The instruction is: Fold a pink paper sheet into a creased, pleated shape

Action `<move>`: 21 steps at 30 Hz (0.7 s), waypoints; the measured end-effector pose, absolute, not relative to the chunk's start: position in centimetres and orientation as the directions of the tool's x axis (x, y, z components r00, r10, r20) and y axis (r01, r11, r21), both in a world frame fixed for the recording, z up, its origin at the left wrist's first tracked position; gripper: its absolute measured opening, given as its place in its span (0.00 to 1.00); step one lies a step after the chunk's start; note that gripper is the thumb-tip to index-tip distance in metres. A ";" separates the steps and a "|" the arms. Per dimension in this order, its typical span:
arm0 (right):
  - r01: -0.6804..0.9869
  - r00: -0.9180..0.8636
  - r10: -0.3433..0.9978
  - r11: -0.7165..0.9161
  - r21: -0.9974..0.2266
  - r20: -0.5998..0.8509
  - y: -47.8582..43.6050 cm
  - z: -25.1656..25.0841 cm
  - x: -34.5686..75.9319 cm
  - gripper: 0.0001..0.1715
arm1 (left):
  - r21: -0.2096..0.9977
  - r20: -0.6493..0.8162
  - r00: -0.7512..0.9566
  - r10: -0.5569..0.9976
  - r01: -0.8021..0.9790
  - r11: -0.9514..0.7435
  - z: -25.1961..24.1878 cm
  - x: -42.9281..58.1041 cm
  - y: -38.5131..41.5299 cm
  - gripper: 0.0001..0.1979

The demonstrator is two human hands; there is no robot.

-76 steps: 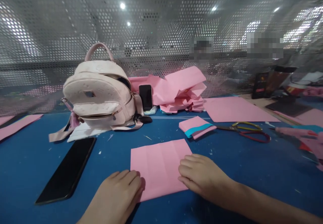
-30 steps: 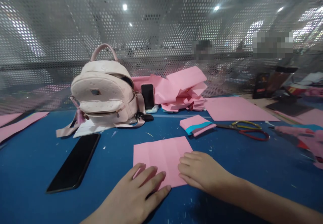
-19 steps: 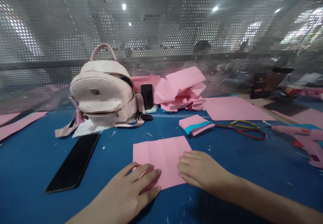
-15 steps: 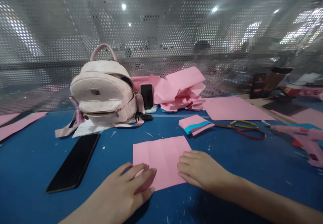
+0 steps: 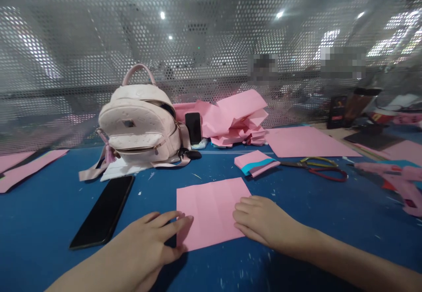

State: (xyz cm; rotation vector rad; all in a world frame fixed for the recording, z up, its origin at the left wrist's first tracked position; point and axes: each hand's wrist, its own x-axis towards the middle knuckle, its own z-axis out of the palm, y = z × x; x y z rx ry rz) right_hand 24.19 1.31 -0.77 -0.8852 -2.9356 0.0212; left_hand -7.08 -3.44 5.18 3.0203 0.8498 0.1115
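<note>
A pink sheet of paper (image 5: 211, 213) with faint parallel creases lies on the blue table. My left hand (image 5: 154, 239) is at its left edge, fingers apart, the fingertips touching the paper near the lower left corner. On the right edge rests my right hand (image 5: 259, 219), its fingers together and curled at the paper's margin; the thumb side faces me. Behind the sheet sits a folded pink piece with a blue band (image 5: 256, 163). Scissors (image 5: 316, 167) with yellow and red handles lie beside that piece.
A black phone (image 5: 103, 213) lies at the left, below a pale pink backpack (image 5: 138, 125). Crumpled pink paper (image 5: 234, 118) and another phone (image 5: 193, 127) stand by the mesh screen. A pink glue gun (image 5: 395, 178) is at the far right.
My left hand has moved left, from over the paper to its left edge. My right hand stays at the right edge. The view has shifted slightly.
</note>
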 end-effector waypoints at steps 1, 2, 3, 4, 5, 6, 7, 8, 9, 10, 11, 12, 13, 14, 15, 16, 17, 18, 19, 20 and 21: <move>0.553 -0.829 0.555 0.832 -0.039 0.069 1.3 -0.8 24.2 0.12 | 0.080 0.058 0.836 0.546 0.541 -0.837 5.1 -6.9 -3.5 0.18; 0.555 -0.828 0.557 0.830 -0.042 0.070 1.2 -0.7 24.2 0.12 | 0.143 0.041 0.816 0.577 0.567 -0.811 5.0 -6.6 -3.4 0.16; 0.558 -0.825 0.560 0.829 -0.044 0.073 1.2 -0.7 24.2 0.12 | 0.204 0.029 0.795 0.606 0.589 -0.782 4.7 -6.3 -3.4 0.14; 0.563 -0.821 0.565 0.825 -0.046 0.079 1.1 -0.7 24.2 0.12 | 0.260 0.016 0.768 0.640 0.615 -0.744 4.4 -5.9 -3.3 0.12; 0.568 -0.817 0.570 0.821 -0.051 0.085 1.1 -0.6 24.3 0.12 | 0.306 0.010 0.739 0.674 0.639 -0.705 4.0 -5.5 -3.1 0.09; 0.571 -0.813 0.574 0.819 -0.059 0.093 1.0 -0.6 24.3 0.12 | 0.345 0.007 0.705 0.709 0.664 -0.663 3.6 -5.2 -3.0 0.06; 0.572 -0.811 0.576 0.817 -0.071 0.102 1.0 -0.5 24.4 0.13 | 0.378 -0.001 0.668 0.744 0.689 -0.618 3.2 -4.9 -2.9 0.02; 0.570 -0.809 0.577 0.817 -0.085 0.111 0.9 -0.4 24.5 0.14 | 0.407 -0.009 0.638 0.770 0.706 -0.580 2.7 -4.7 -2.8 0.01; 0.567 -0.809 0.575 0.818 -0.099 0.118 0.9 -0.4 24.5 0.15 | 0.431 -0.016 0.619 0.785 0.713 -0.553 2.4 -4.5 -2.7 0.04; 0.562 -0.810 0.573 0.820 -0.113 0.125 0.9 -0.3 24.6 0.16 | 0.452 -0.017 0.613 0.790 0.710 -0.541 2.1 -4.4 -2.6 0.06; 0.556 -0.812 0.569 0.822 -0.122 0.130 0.9 -0.3 24.7 0.17 | 0.469 -0.012 0.618 0.786 0.698 -0.541 1.8 -4.4 -2.6 0.07; 0.551 -0.814 0.565 0.825 -0.130 0.134 0.9 -0.3 24.8 0.18 | 0.483 -0.002 0.629 0.777 0.681 -0.551 1.6 -4.4 -2.5 0.08; 0.547 -0.815 0.563 0.826 -0.136 0.136 0.9 -0.3 24.9 0.18 | 0.492 0.013 0.642 0.767 0.663 -0.564 1.5 -4.4 -2.4 0.09; 0.545 -0.816 0.562 0.826 -0.142 0.137 0.9 -0.2 24.9 0.18 | 0.497 0.027 0.656 0.754 0.646 -0.580 1.3 -4.5 -2.4 0.10; 0.546 -0.815 0.564 0.825 -0.147 0.135 0.9 -0.2 25.0 0.18 | 0.494 0.040 0.670 0.742 0.632 -0.597 1.2 -4.5 -2.4 0.11; 0.549 -0.813 0.567 0.822 -0.151 0.133 0.8 -0.2 25.0 0.18 | 0.483 0.052 0.682 0.730 0.623 -0.616 1.1 -4.6 -2.3 0.11; 0.552 -0.811 0.570 0.820 -0.152 0.131 0.8 -0.2 25.0 0.17 | 0.464 0.062 0.692 0.719 0.618 -0.635 1.0 -4.6 -2.3 0.11; 0.555 -0.809 0.573 0.818 -0.153 0.129 0.8 -0.1 25.0 0.17 | 0.440 0.071 0.700 0.711 0.617 -0.652 0.9 -4.7 -2.3 0.11; 0.556 -0.808 0.574 0.817 -0.152 0.130 0.7 -0.1 24.9 0.17 | 0.414 0.076 0.707 0.703 0.619 -0.667 0.7 -4.8 -2.3 0.11; 0.557 -0.808 0.575 0.817 -0.153 0.130 0.7 -0.1 24.9 0.17 | 0.390 0.082 0.714 0.695 0.619 -0.682 0.6 -4.8 -2.4 0.11; 0.558 -0.806 0.577 0.815 -0.156 0.129 0.7 0.0 24.9 0.18 | 0.371 0.090 0.722 0.686 0.615 -0.696 0.4 -4.9 -2.4 0.10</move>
